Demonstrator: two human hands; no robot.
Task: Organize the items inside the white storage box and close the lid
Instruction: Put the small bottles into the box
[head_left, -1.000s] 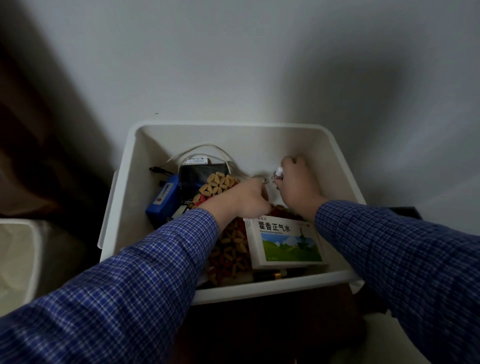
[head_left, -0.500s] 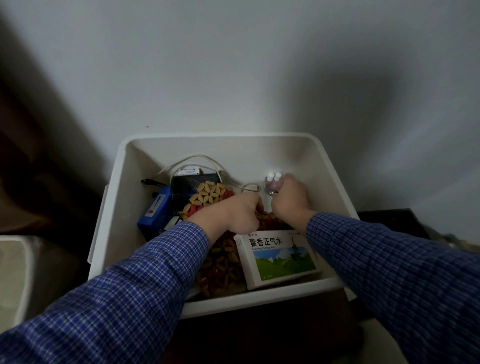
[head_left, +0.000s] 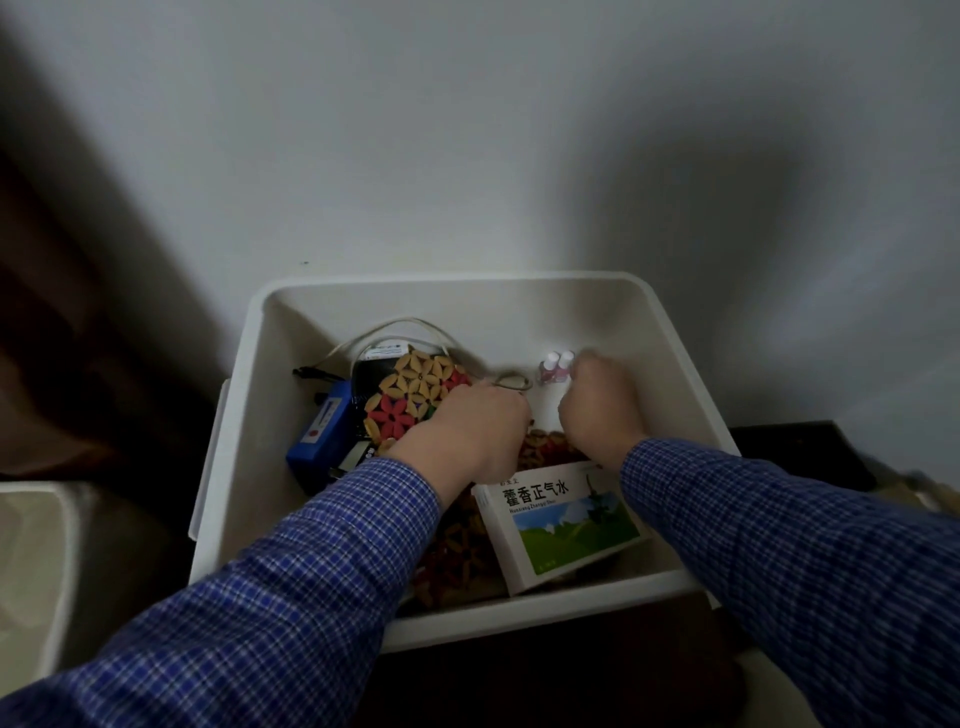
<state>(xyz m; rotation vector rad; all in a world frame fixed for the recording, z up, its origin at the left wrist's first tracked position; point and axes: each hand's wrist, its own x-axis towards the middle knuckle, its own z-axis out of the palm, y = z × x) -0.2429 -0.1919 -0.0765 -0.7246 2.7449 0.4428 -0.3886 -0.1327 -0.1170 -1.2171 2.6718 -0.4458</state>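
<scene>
The white storage box (head_left: 519, 312) stands open against the wall, and no lid is in view. Both of my hands reach into it. My left hand (head_left: 467, 431) curls its fingers over the right edge of a wooden flower mat (head_left: 410, 389); the fingertips are hidden. My right hand (head_left: 600, 410) is blurred, with curled fingers right beside two small pink bottles with white caps (head_left: 555, 366) that stand at the back wall. Whether it still holds them is unclear. A white medicine box with a green picture (head_left: 561, 525) lies at the front right.
A blue device (head_left: 322, 431), a black item (head_left: 363, 374) and a white cable (head_left: 405, 325) lie at the box's back left. More flower mats (head_left: 457, 551) lie under my left forearm. A pale bin (head_left: 31, 561) stands to the left and dark furniture (head_left: 810, 457) to the right.
My right hand carried the small bottles toward the back wall, and they now stand sharp there while the hand blurs beside them. My left hand stayed at the mat. The camera tilted up.
</scene>
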